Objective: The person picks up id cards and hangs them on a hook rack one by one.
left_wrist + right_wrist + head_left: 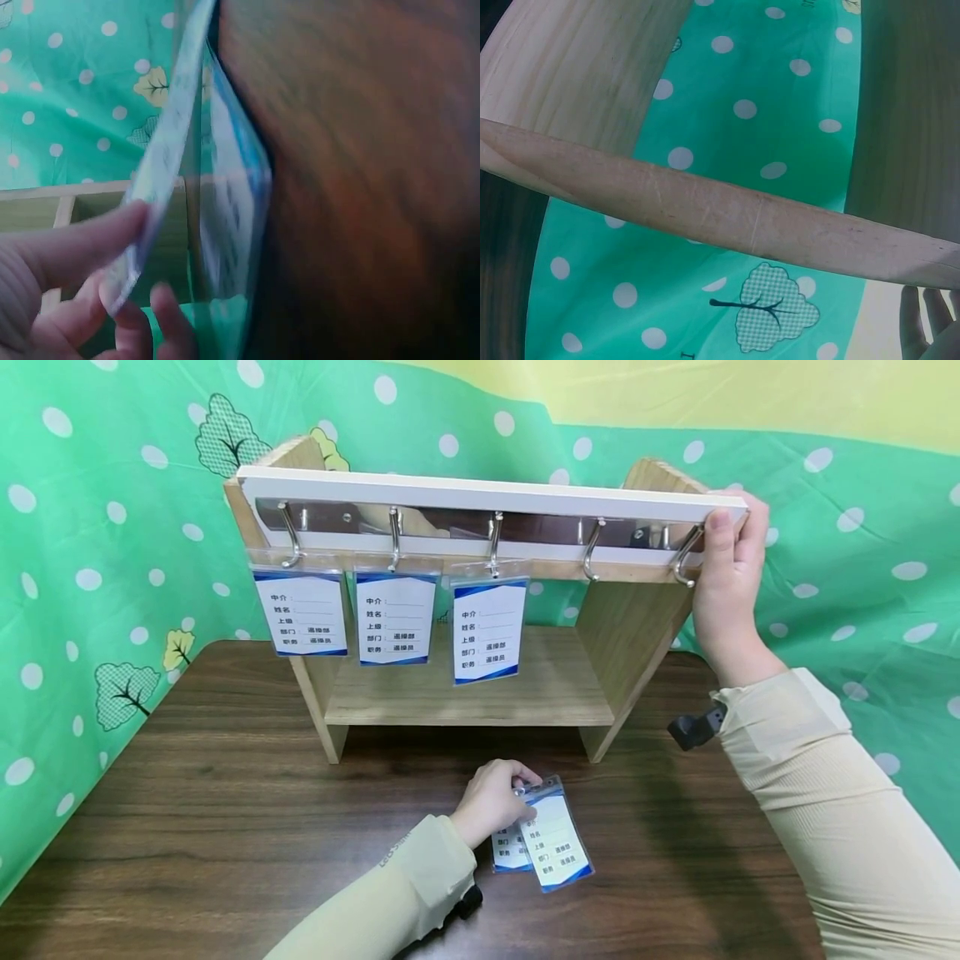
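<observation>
My left hand (489, 803) pinches a clear-sleeved ID badge (558, 850) near its upper end, thumb on the printed face. Partly behind that badge is a second ID badge (510, 853), low over the table. In the left wrist view, the pinched badge (166, 157) appears nearly edge-on beside the other badge (232, 187). Up at the rack, my right hand (731, 589) grips the right end of the white hook rail (450, 493), thumb across its front. Three badges hang from its hooks: the left badge (311, 618), the middle badge (396, 618) and the right badge (489, 631).
No badge hangs on the two rightmost hooks, the inner hook (592, 552) and the end hook (686, 556). The wooden rack (480, 697) stands on a dark wood table (225, 827). Behind it hangs a green dotted cloth (135, 527).
</observation>
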Motion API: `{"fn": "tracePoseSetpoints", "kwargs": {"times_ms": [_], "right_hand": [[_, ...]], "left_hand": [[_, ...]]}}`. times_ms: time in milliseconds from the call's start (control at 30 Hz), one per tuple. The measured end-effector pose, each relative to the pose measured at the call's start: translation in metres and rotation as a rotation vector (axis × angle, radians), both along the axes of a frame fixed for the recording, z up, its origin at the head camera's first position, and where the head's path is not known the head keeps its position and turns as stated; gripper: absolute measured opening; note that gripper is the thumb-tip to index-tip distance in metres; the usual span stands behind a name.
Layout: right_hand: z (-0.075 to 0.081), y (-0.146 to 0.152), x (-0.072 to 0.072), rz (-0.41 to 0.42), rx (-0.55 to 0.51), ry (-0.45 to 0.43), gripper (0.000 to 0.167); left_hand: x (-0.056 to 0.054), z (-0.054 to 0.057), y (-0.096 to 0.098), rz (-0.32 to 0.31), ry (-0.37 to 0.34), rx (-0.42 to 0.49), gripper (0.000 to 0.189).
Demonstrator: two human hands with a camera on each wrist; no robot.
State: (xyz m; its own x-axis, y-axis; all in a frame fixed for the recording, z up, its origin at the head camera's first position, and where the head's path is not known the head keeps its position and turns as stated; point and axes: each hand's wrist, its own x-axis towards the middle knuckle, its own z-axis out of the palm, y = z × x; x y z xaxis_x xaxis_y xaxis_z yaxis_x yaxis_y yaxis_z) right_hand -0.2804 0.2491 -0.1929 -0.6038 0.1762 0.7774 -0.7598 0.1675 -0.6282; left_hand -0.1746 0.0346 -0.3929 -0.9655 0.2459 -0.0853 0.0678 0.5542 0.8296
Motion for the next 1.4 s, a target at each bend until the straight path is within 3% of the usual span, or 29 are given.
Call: {"fn": "tracePoseSetpoints", "kwargs": {"times_ms": [233, 567, 1133, 1400], "right_hand": [[0.000, -0.001, 0.001, -0.016, 0.018, 0.006, 0.021], [0.000, 0.000, 0.002, -0.014, 0.010, -0.011, 0.021], [0.000, -0.001, 0.001, 0.006, -0.016, 0.022, 0.020], [0.000, -0.001, 0.000, 0.022, -0.037, 0.001, 0.020]], "left_hand": [[0.002, 0.009, -0.001, -0.083, -0.099, 0.190, 0.018], [0.003, 0.036, -0.007, -0.201, -0.066, 0.323, 0.009], [0.002, 0.075, -0.019, -0.211, 0.006, 0.362, 0.018], [0.005, 0.094, -0.019, -0.199, 0.059, 0.478, 0.021]]}}
